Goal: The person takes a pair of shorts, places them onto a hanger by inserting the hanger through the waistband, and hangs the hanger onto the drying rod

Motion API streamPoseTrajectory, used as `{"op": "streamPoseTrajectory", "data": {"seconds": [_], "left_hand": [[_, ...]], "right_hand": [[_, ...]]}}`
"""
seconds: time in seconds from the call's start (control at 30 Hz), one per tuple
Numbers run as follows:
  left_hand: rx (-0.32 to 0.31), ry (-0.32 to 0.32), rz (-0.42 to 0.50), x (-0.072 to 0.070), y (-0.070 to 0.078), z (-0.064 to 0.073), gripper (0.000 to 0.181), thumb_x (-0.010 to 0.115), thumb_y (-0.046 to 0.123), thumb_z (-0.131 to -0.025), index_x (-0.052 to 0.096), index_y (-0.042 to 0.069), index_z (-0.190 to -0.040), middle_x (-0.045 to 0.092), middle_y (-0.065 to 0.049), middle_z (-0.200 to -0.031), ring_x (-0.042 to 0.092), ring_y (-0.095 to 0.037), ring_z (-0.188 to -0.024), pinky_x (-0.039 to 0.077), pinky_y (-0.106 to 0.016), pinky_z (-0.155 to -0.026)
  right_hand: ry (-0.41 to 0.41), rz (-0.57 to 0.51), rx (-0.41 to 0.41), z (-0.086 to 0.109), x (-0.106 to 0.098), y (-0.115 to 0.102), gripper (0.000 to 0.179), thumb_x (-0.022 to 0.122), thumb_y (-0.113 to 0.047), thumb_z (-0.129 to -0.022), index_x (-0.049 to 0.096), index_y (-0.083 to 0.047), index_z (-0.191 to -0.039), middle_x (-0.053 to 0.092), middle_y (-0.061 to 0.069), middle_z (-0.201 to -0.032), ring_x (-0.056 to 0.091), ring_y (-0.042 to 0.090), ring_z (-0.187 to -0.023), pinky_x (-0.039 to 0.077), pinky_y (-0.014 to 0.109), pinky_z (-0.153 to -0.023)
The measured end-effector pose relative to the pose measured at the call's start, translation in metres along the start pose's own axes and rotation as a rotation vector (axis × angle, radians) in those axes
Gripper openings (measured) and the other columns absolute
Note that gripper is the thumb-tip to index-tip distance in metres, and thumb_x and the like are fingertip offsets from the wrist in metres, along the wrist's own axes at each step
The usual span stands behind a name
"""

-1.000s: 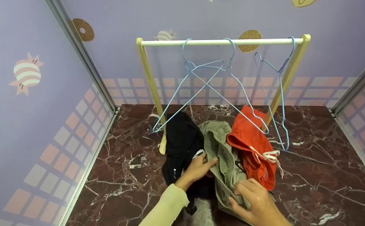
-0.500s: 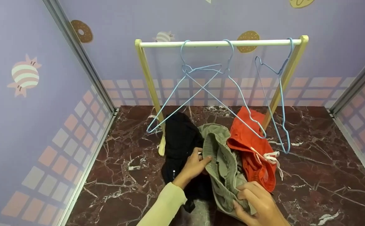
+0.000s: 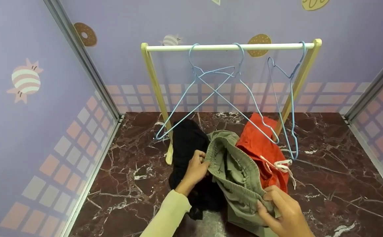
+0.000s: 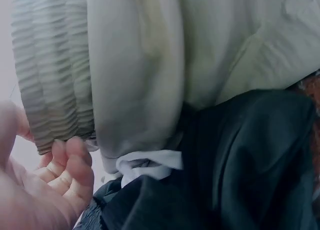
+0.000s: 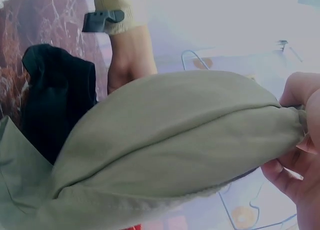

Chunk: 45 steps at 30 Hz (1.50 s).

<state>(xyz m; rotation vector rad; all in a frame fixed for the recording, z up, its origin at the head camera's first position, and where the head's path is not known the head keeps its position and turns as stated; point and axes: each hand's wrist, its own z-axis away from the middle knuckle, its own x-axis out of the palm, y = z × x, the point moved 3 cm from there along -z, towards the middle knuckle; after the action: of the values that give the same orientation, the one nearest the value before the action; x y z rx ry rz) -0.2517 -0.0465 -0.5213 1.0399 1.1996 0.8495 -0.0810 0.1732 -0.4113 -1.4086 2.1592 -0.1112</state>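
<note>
Olive-green pants (image 3: 240,200) with a ribbed elastic waistband (image 4: 55,64) are held up in front, their waist opening spread toward the head camera. On the left of that band, my left hand (image 3: 196,168) pinches the edge between thumb and fingers. My right hand (image 3: 287,210) grips the near right end of the same band, seen also in the right wrist view, where the cloth (image 5: 175,140) stretches taut from the fingers. A black garment (image 3: 188,141) with a white drawstring (image 4: 150,162) lies beneath my left hand. Red pants (image 3: 254,148) with a white tied cord lie just right of the green ones.
Behind the clothes stands a wooden rack with a white rail (image 3: 211,48). Blue wire hangers hang from it, two crossing on the left and one at the right end. The marbled floor (image 3: 128,184) is bounded by patterned walls on three sides.
The green waistband has been drawn up and pulled wider. My left hand has shifted slightly left and up, my right hand to the right, and both have kept their hold.
</note>
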Motion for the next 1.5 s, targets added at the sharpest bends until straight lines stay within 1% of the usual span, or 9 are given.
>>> {"op": "streamPoseTrajectory", "data": {"seconds": [0.13,0.33,0.47,0.6,0.9,1.0,1.1,1.27,1.5], "left_hand": [[0.016,-0.001,-0.027,-0.003,-0.002,0.002,0.009,0.047,0.008,-0.092,0.042,0.007,-0.100,0.045,-0.002,-0.083,0.051,-0.017,-0.065,0.045,-0.029,-0.060],[0.069,0.060,-0.016,-0.007,-0.003,0.003,0.018,0.048,-0.002,-0.086,0.040,0.007,-0.099,0.039,-0.002,-0.083,0.038,-0.015,-0.068,0.033,-0.029,-0.066],[0.062,0.093,0.037,-0.009,-0.002,0.002,0.026,0.045,-0.005,-0.085,0.043,0.007,-0.108,0.051,-0.005,-0.091,0.042,-0.015,-0.070,0.034,-0.029,-0.069],[0.045,0.123,0.021,-0.010,0.000,0.003,0.024,0.048,0.000,-0.085,0.051,0.008,-0.107,0.059,-0.006,-0.095,0.049,-0.015,-0.075,0.039,-0.029,-0.070],[0.051,0.150,0.024,-0.012,0.009,0.005,0.016,0.064,0.016,-0.085,0.057,0.012,-0.100,0.057,-0.001,-0.086,0.052,-0.013,-0.074,0.044,-0.029,-0.070],[0.063,0.205,0.020,-0.015,0.011,0.006,0.016,0.064,0.014,-0.085,0.057,0.011,-0.099,0.058,-0.001,-0.087,0.053,-0.013,-0.076,0.044,-0.029,-0.072],[0.086,0.278,0.025,-0.019,0.014,0.007,0.015,0.064,0.010,-0.084,0.057,0.010,-0.098,0.061,-0.002,-0.086,0.053,-0.012,-0.075,0.044,-0.029,-0.071],[0.140,0.408,0.059,-0.029,0.023,0.008,0.014,0.064,0.007,-0.083,0.057,0.009,-0.094,0.060,-0.003,-0.081,0.052,-0.013,-0.073,0.043,-0.030,-0.073],[0.176,0.514,0.158,-0.038,0.033,0.011,0.012,0.063,0.006,-0.088,0.055,0.005,-0.097,0.060,-0.007,-0.086,0.051,-0.015,-0.078,0.039,-0.031,-0.078]], "right_hand": [[0.010,0.009,-0.012,-0.009,-0.004,-0.007,0.032,0.055,-0.022,-0.096,0.052,0.001,-0.074,0.055,0.009,-0.079,0.041,0.006,-0.062,0.033,0.011,-0.058],[-0.014,0.042,0.005,-0.007,-0.004,-0.003,0.033,0.056,-0.026,-0.097,0.053,-0.001,-0.076,0.055,0.007,-0.080,0.040,0.005,-0.063,0.033,0.011,-0.059],[-0.032,0.045,0.019,0.004,-0.001,0.008,0.029,0.058,-0.025,-0.095,0.054,-0.002,-0.078,0.055,0.005,-0.083,0.040,0.004,-0.066,0.033,0.012,-0.059],[-0.042,0.023,0.036,0.010,0.001,0.015,0.024,0.060,-0.022,-0.093,0.055,-0.002,-0.080,0.055,0.003,-0.086,0.039,0.001,-0.067,0.033,0.012,-0.058],[-0.054,0.027,0.071,0.013,0.002,0.021,0.021,0.060,-0.021,-0.092,0.056,-0.003,-0.083,0.056,0.002,-0.089,0.043,0.001,-0.072,0.035,0.012,-0.061],[-0.051,0.038,0.088,0.015,0.002,0.024,0.018,0.061,-0.019,-0.091,0.056,-0.004,-0.083,0.055,0.002,-0.088,0.043,0.001,-0.074,0.035,0.012,-0.061],[-0.062,0.046,0.115,0.017,0.003,0.025,0.013,0.069,-0.005,-0.083,0.056,-0.004,-0.084,0.054,0.001,-0.087,0.041,0.001,-0.072,0.034,0.012,-0.060],[-0.090,0.092,0.178,0.020,0.004,0.027,0.041,0.079,0.016,-0.061,0.056,-0.007,-0.086,0.051,-0.003,-0.088,0.038,0.000,-0.070,0.033,0.012,-0.058],[-0.123,0.130,0.238,0.024,0.007,0.033,0.041,0.083,0.009,-0.064,0.060,-0.013,-0.090,0.052,-0.007,-0.093,0.037,-0.003,-0.066,0.034,0.008,-0.058]]}}
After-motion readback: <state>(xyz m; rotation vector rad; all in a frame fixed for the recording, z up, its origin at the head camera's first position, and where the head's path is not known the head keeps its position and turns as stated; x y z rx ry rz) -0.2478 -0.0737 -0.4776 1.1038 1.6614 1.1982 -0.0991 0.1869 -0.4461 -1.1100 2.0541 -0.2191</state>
